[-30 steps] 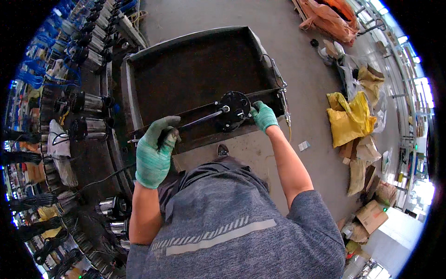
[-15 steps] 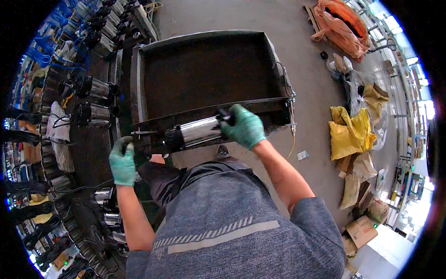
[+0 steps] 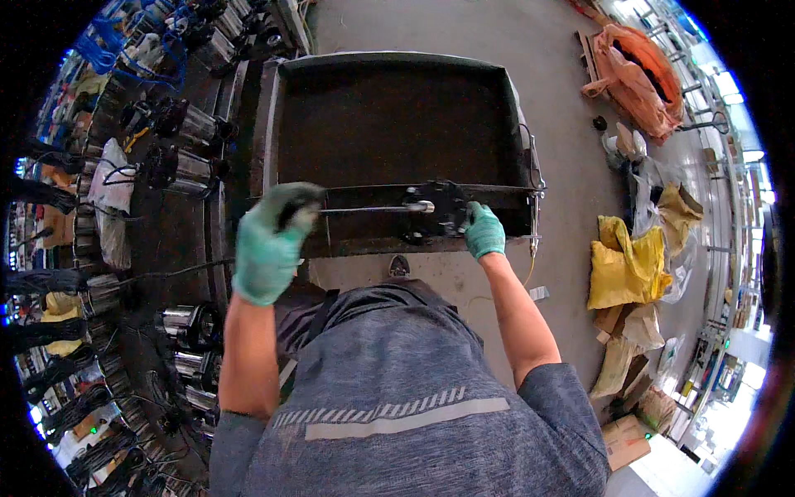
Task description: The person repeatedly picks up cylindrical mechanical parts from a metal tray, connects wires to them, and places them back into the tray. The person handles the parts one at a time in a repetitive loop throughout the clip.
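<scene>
Keeping the metal rod (image 3: 364, 209) straight between the left grip (image 3: 273, 244) and right grip (image 3: 485, 232) is advised, with the black round part (image 3: 446, 201) steadied just left of the latter, though whether either is clamped on anything cannot be told.

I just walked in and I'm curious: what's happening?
A person is working over a dark rectangular tray. Their green-gloved right hand is at the edge of a round black part. A thin silver rod runs from that part toward their blurred green-gloved left hand; I can't tell whether it's gripped.
</scene>
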Demonstrator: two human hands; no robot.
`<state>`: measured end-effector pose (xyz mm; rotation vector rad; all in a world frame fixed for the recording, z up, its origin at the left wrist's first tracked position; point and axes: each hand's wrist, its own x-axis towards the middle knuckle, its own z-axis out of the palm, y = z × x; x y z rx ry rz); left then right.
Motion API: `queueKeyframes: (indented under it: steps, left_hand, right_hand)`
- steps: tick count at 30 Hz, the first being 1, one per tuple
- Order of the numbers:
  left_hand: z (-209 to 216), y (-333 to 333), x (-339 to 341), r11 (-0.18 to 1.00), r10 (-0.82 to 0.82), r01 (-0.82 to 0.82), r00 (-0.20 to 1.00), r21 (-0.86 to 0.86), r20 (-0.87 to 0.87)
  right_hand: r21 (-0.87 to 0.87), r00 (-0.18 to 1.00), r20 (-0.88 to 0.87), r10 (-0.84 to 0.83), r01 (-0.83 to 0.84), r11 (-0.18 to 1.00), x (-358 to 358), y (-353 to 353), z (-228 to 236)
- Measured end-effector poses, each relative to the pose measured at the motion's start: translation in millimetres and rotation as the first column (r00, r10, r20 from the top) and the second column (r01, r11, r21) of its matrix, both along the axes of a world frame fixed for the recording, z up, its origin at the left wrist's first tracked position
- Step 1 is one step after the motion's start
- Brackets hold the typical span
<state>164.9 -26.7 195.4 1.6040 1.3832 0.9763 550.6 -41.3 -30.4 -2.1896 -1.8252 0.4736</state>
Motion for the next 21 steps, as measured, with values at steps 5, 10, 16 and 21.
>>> queueKeyframes:
  steps: [5, 10, 16, 21]
  left_hand:
    - [1, 15, 9, 0.995, 0.004, 0.019, 0.975, -0.103, 0.221]
    - [-4, 13, 6, 1.000, 0.004, -0.010, 0.983, 0.030, 0.186]
    - [-24, 10, -46, 0.964, 0.265, -0.246, 0.862, -0.102, 0.432]
    - [-31, -11, -128, 0.836, 0.543, -0.546, 0.805, -0.058, 0.240]
  right_hand:
    - [0.008, 0.996, -0.080, -0.026, 0.027, 1.000, -4, -2, -18]
    - [0.016, 0.974, -0.181, 0.133, -0.133, 0.991, 12, -4, -26]
    - [-0.355, 0.657, -0.723, -0.211, -0.092, 0.930, 16, 27, -9]
    - [-0.048, 0.743, -0.540, 0.395, -0.496, 0.867, -102, 67, 130]
